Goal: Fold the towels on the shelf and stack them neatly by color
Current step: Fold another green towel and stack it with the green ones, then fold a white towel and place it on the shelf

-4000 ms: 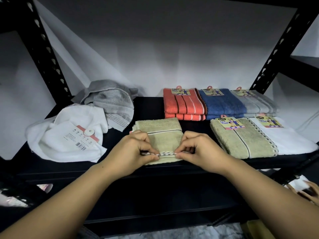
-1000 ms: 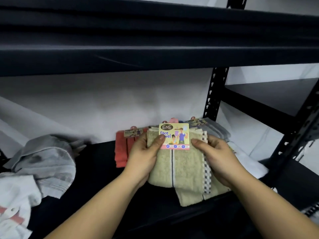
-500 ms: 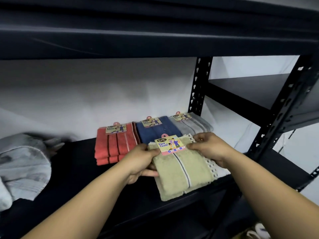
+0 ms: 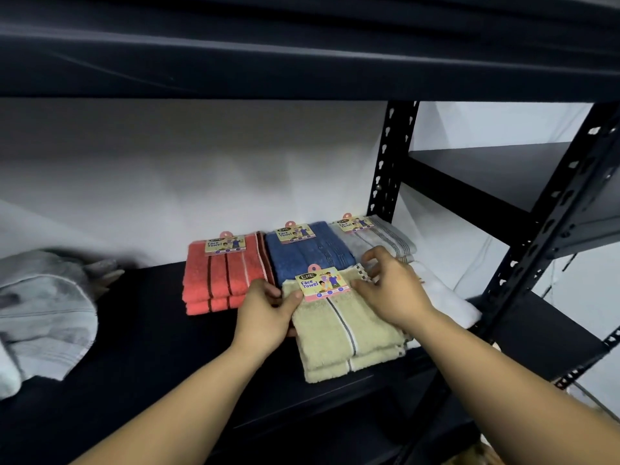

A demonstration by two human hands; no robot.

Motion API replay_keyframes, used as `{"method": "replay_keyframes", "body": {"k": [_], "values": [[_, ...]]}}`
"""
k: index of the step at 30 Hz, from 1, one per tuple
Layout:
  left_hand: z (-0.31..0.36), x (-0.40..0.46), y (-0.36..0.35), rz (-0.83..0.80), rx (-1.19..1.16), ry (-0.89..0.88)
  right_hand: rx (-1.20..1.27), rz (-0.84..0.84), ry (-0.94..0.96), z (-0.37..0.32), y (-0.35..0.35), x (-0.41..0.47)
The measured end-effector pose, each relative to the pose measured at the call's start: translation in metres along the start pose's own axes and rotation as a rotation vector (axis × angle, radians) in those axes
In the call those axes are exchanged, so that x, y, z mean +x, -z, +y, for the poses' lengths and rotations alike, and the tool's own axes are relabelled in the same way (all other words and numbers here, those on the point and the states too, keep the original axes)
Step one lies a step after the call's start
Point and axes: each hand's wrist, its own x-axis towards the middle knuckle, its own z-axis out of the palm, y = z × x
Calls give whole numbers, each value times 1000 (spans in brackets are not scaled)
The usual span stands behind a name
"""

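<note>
Beige towel [image 4: 342, 333], folded, lies on top of a second beige one at the front of the black shelf [image 4: 141, 330] — same colour on same colour, so the stack fits the sorting rule; its card label [image 4: 322, 284] faces up at the far edge, matching the labelled piles behind.

Left hand [image 4: 265, 313] grips the towel's left far corner, thumb on top beside the label, fingers curled under the edge; judged purpose: to hold the top towel square over the one below.

Right hand [image 4: 391, 290] rests on the right far corner, fingers loosely bent and spread over the checked border; whether it pinches the cloth or only presses it — cannot tell.

Behind: orange towels [image 4: 221, 276], blue towel [image 4: 308, 253], grey folded towel [image 4: 375, 239], side by side in a row; white towel [image 4: 446, 297] just right of the beige stack.

Far left: crumpled grey towel [image 4: 47, 310], unfolded; judged still to do.
</note>
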Motion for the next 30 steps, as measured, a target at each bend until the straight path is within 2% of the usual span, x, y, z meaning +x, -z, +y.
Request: {"method": "replay_keyframes", "body": {"k": [2,4,5,7,9,12,17,22,26,30], "values": [[-5,2,3,65,185,-168,-98,36,81,-2,-1,-4],[-4,-3,9,85,318,-308,-166,-9,116,-7,0,-8],[-3,-8,12,23,372,-352,-187,-66,120,-9,0,-11],[-3,-20,13,-205,509,-417,-231,-198,129,-10,-3,-16],[-8,-29,10,-388,676,-429,-300,-312,136,-6,-8,-19],[-15,-35,1,-480,854,-408,-387,-379,115,3,-12,-16],[-11,-36,-5,-483,961,-376,-371,-389,113,11,-14,-13],[-9,-34,12,-462,920,-405,-435,-321,156,-4,-12,-11],[-13,-38,49,-373,916,-456,-414,-192,241,-37,-21,-22],[-26,-43,109,-221,937,-452,-299,-197,373,-83,-57,-38]]}}
